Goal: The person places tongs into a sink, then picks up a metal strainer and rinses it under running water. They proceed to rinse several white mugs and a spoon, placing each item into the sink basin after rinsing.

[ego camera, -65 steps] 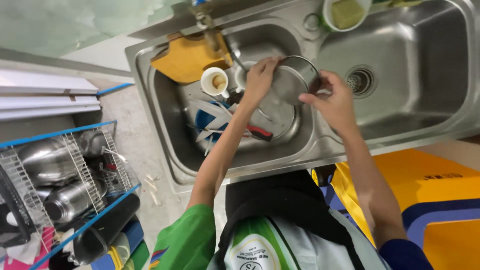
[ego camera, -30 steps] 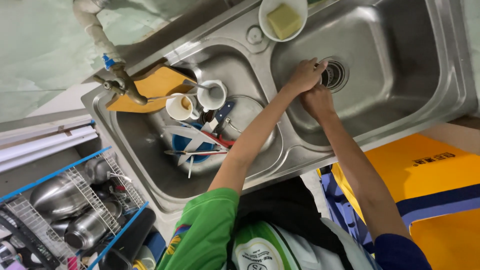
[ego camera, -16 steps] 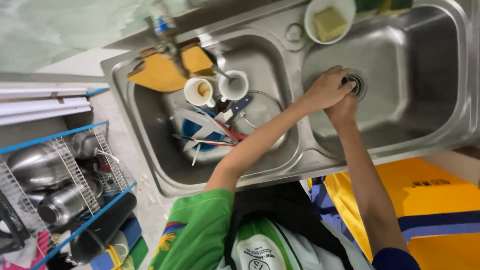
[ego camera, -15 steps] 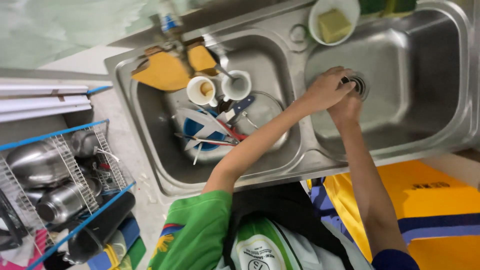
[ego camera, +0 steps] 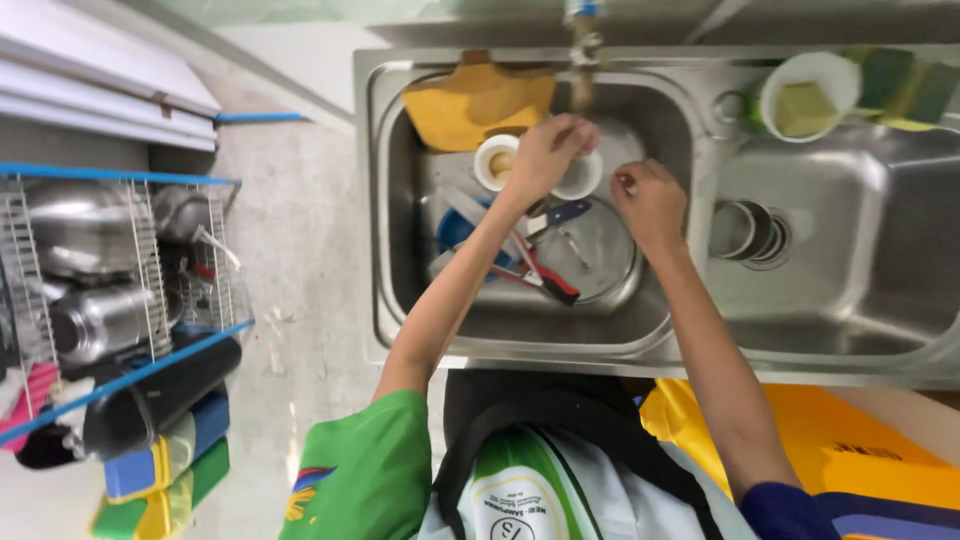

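Observation:
My left hand (ego camera: pixel 548 152) reaches into the left sink basin (ego camera: pixel 400 300) under the faucet (ego camera: pixel 582 40). Its fingers curl over the rim of a white cup (ego camera: pixel 584 182). A second white cup (ego camera: pixel 494 160) stands just left of it. My right hand (ego camera: pixel 650 200) hovers over a round steel lid (ego camera: pixel 600 255), fingers curled, with nothing clearly in it. Under my arms lie a blue-and-white dish (ego camera: pixel 455 225), a red-handled utensil (ego camera: pixel 545 280) and a blue-handled one (ego camera: pixel 565 212).
A yellow cutting board (ego camera: pixel 475 100) leans at the back of the left basin. A small steel vessel (ego camera: pixel 745 230) sits on the right basin's drain. A white bowl with a sponge (ego camera: pixel 805 95) rests on the rim. A wire rack with steel pots (ego camera: pixel 90 270) stands at the left.
Both hands have left the right basin's drain and moved into the left basin. The steel vessel stays at that drain. The camera view has swung round.

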